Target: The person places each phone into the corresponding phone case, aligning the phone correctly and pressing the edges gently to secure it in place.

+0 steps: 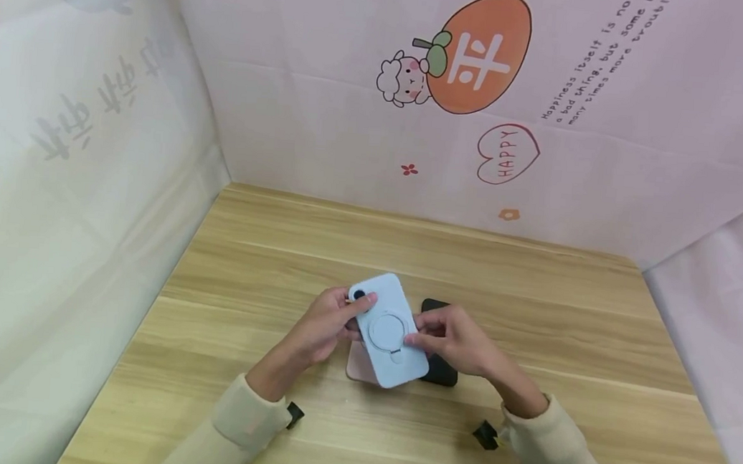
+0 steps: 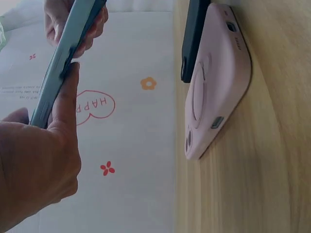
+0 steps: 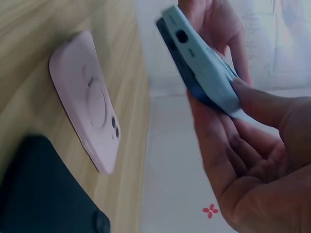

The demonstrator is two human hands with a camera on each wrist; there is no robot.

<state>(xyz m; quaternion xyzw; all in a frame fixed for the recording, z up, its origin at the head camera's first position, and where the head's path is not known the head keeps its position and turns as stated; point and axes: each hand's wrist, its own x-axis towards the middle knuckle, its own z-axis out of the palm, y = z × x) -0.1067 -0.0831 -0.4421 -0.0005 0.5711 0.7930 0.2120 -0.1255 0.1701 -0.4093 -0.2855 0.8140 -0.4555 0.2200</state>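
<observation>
Both hands hold a light blue phone case [image 1: 387, 331] above the table, its back with a round ring and camera cutout turned up. My left hand [image 1: 321, 327] grips the camera end, thumb across the back beside the cutout. My right hand [image 1: 464, 341] pinches the opposite long edge, thumb on the back and fingers beneath. In the right wrist view, a darker blue layer [image 3: 182, 68] shows under the case, standing off its edge at the port end. Below lie a pink phone case [image 3: 85, 97], ring side up, and a black phone-shaped item [image 3: 46, 189], both partly covered in the head view.
The wood-grain table [image 1: 266, 253] meets a printed white cloth wall [image 1: 327, 128] at the back, with more cloth at both sides. Small black pieces, one at the left cuff [image 1: 295, 415] and one at the right cuff [image 1: 485, 435], stick out over the table.
</observation>
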